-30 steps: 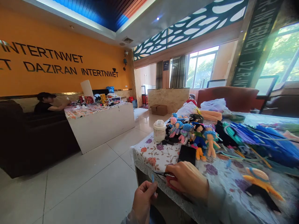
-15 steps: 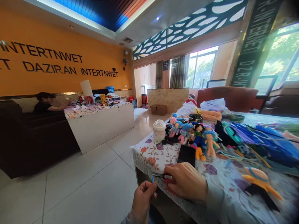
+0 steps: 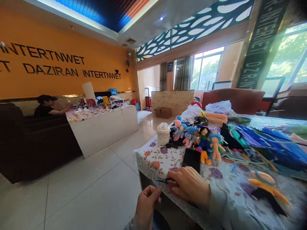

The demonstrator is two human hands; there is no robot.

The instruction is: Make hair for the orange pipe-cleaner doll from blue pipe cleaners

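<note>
My left hand point(image 3: 146, 203) is closed, with thumb and forefinger pinching a short blue fuzzy strip point(image 3: 156, 183), perhaps pipe cleaner, that sticks up from the fingertips. Scissors point(image 3: 173, 187) with red handles are held in my right hand point(image 3: 192, 187), just over the table's front edge. Their dark blades point left and meet the strip or lie right beside it; I cannot tell which. Beyond my right hand lies a black phone point(image 3: 192, 158). To the right on the cloth rests a small doll point(image 3: 266, 185) in orange and black with a blue band round its head.
A floral tablecloth point(image 3: 155, 156) covers the table. On it stand a white lidded cup point(image 3: 163, 134), several small fuzzy dolls point(image 3: 203, 140) and bundles of blue pipe cleaners point(image 3: 278, 143). Across the tiled floor a person point(image 3: 49, 107) sits at a cluttered white counter point(image 3: 107, 127).
My right hand and the scissors have shifted slightly left, so the blades reach a little further past the blue strip. My left hand stays in place.
</note>
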